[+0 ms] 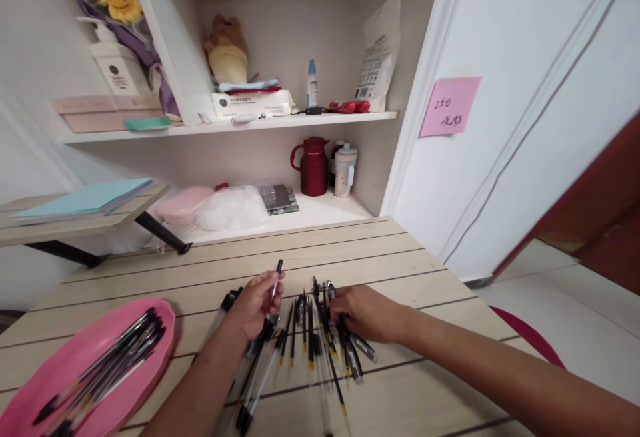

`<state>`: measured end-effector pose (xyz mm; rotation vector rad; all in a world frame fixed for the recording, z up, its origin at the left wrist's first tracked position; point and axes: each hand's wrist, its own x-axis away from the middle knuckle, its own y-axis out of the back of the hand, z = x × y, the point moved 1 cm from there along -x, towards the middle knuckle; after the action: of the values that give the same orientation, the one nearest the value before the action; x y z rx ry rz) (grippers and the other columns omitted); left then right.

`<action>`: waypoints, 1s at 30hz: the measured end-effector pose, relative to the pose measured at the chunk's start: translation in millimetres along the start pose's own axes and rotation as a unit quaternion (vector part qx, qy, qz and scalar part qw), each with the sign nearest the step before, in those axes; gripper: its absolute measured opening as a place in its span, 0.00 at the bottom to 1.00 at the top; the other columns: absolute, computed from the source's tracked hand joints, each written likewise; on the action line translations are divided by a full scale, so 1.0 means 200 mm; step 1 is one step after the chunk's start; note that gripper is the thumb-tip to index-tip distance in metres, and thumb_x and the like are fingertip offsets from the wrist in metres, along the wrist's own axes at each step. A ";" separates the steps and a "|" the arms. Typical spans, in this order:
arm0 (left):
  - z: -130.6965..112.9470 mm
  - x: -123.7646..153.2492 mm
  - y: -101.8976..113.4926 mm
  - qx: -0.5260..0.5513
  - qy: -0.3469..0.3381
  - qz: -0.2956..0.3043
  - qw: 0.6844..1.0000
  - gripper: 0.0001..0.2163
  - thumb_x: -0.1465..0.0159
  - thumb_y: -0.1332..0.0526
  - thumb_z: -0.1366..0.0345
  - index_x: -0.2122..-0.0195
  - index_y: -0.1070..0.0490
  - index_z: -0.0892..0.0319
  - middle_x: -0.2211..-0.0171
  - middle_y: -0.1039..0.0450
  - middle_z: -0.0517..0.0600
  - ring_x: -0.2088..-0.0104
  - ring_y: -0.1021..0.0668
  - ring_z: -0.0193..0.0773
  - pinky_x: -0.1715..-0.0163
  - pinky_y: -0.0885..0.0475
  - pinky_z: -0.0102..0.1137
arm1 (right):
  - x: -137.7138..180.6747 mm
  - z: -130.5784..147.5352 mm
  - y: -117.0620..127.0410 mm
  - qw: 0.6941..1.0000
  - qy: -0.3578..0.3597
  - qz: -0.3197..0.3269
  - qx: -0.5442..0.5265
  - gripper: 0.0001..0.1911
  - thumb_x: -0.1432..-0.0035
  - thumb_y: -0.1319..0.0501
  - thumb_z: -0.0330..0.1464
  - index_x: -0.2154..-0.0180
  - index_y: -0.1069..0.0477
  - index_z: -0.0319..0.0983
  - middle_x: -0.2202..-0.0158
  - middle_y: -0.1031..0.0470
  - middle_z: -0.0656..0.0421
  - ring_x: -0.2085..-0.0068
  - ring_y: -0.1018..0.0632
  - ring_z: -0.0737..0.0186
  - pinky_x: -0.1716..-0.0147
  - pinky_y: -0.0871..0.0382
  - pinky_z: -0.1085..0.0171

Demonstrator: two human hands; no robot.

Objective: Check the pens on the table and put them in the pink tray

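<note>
Pinching one black pen (pixel 276 280) in my left hand (pixel 256 305), I rest my right hand (pixel 367 313), fingers curled and grip hidden, on the loose pens (pixel 311 342) heaped on the table (pixel 400 250), while the pink tray (pixel 163 322) at left holds a bundle of pens (pixel 113 360).

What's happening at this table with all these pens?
A person sits at a wooden table. Their left hand grips one black pen, its end pointing up and away. The right hand rests palm down on a loose pile of pens spread on the boards; whether it has grasped one is hidden. At the left, a pink tray holds a bundle of similar pens.
</note>
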<state>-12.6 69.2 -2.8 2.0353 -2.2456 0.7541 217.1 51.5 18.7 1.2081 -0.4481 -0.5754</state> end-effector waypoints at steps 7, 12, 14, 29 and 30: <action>0.00 0.02 -0.02 -0.001 0.011 0.024 1.000 0.11 0.48 0.39 0.63 0.65 0.35 0.61 0.79 0.35 0.43 0.86 0.35 0.23 0.89 0.46 0.19 | 0.02 0.07 0.00 0.982 0.035 0.034 0.184 0.09 0.47 0.50 0.24 0.67 0.32 0.36 0.68 0.30 0.53 0.71 0.29 0.63 0.72 0.41 0.66; 0.00 0.05 -0.03 -0.002 0.023 0.031 0.999 0.11 0.48 0.39 0.63 0.65 0.35 0.61 0.79 0.34 0.43 0.86 0.35 0.23 0.89 0.47 0.19 | 0.04 0.07 -0.01 0.961 0.101 0.017 0.258 0.08 0.45 0.52 0.24 0.69 0.35 0.36 0.69 0.32 0.53 0.71 0.31 0.62 0.72 0.42 0.64; 0.00 0.06 -0.03 -0.006 0.029 0.034 0.999 0.11 0.48 0.40 0.62 0.66 0.35 0.61 0.79 0.34 0.43 0.86 0.35 0.23 0.89 0.48 0.19 | 0.05 0.08 -0.01 0.953 0.109 0.006 0.283 0.08 0.45 0.52 0.24 0.70 0.36 0.35 0.70 0.33 0.53 0.71 0.31 0.61 0.73 0.43 0.63; -0.02 0.23 -0.16 -0.052 0.032 0.137 0.989 0.11 0.47 0.41 0.59 0.68 0.37 0.60 0.76 0.29 0.48 0.83 0.31 0.25 0.89 0.47 0.19 | -0.04 0.12 0.22 0.961 -0.072 -0.146 0.222 0.07 0.46 0.49 0.24 0.67 0.35 0.38 0.67 0.33 0.55 0.69 0.32 0.62 0.69 0.43 0.65; -0.02 0.23 -0.16 -0.045 0.027 0.134 0.990 0.10 0.47 0.40 0.60 0.68 0.37 0.60 0.76 0.29 0.47 0.84 0.32 0.25 0.89 0.47 0.19 | -0.05 0.12 0.21 0.961 -0.072 -0.162 0.213 0.07 0.46 0.49 0.24 0.67 0.35 0.38 0.67 0.33 0.55 0.68 0.31 0.62 0.68 0.42 0.64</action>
<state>9.3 27.3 26.6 1.6735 -2.5029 0.6962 202.1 49.5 66.7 1.6769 -0.5176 -0.8818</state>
